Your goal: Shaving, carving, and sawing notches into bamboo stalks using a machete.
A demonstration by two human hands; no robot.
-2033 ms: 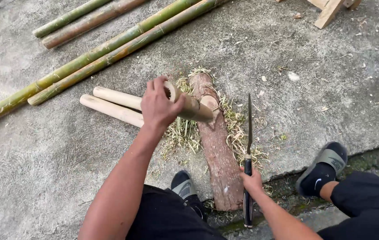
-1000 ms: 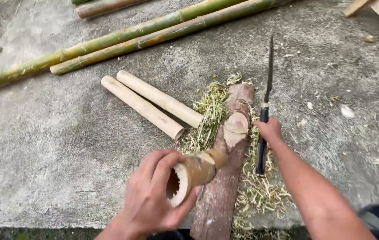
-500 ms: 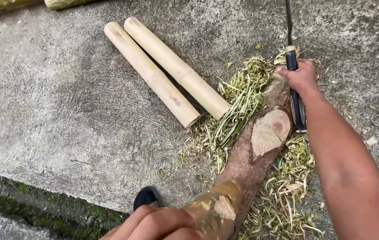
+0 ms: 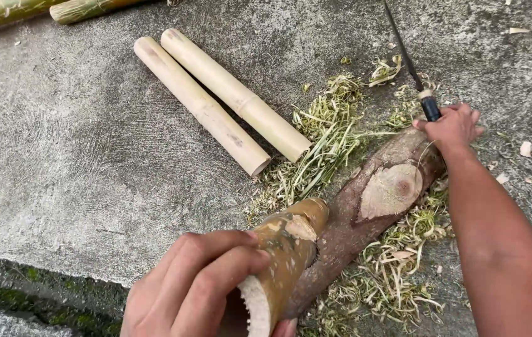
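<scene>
Bamboo on the log, knife grounded.
Our left hand (image 4: 197, 287) grips unpeeled bamboo (image 4: 285, 249); right hand (image 4: 452, 128) clasps knife (image 4: 428, 106) (two peeled lengths (image 4: 222, 100) done).

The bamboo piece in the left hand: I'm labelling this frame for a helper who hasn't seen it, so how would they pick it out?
Start at the brown log lying slantwise on the concrete floor amid green shavings. Against its near end leans a short hollow bamboo piece, gripped by the left hand. Unlike the two pale peeled bamboo lengths lying flat beyond, it is yellow-brown, chipped and held.
</scene>
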